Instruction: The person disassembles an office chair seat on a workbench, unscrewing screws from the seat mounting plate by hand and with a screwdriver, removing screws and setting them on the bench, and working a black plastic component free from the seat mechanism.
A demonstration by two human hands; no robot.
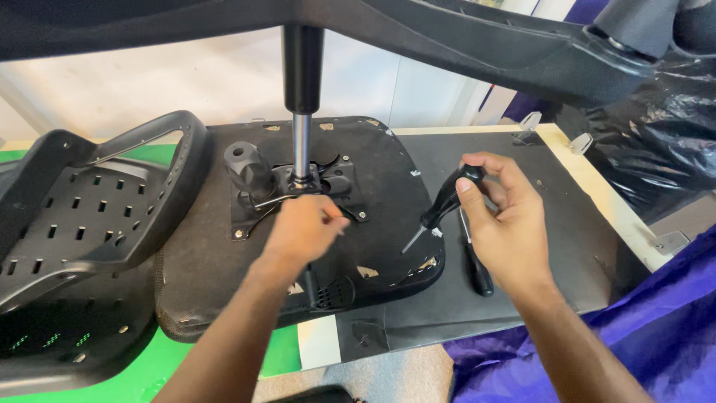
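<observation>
An upturned office-chair seat with a black fabric-covered underside is laid flat on a black-topped workboard with a pale wooden edge. A black metal mechanism plate is fixed at the middle of the underside, and a polished steel gas-lift cylinder is seen rising from it into a matt black sleeve; its upper end is hidden behind the dark moulded chair base stretched across the top of the view. A stubby black plastic knob is set just left of the cylinder.

The left hand is rested on the mechanism plate with its fingers curled downward; what is pinched beneath them cannot be made out. The right hand is closed round a black-handled screwdriver with a thin steel shaft, held tilted with its tip just above the right part of the seat. A second black-handled tool is laid on the board, partly covered by the right hand.

A perforated black plastic backrest shell is propped at the left, cut off by the frame. Crinkled purple sheeting is gathered at the lower right.
</observation>
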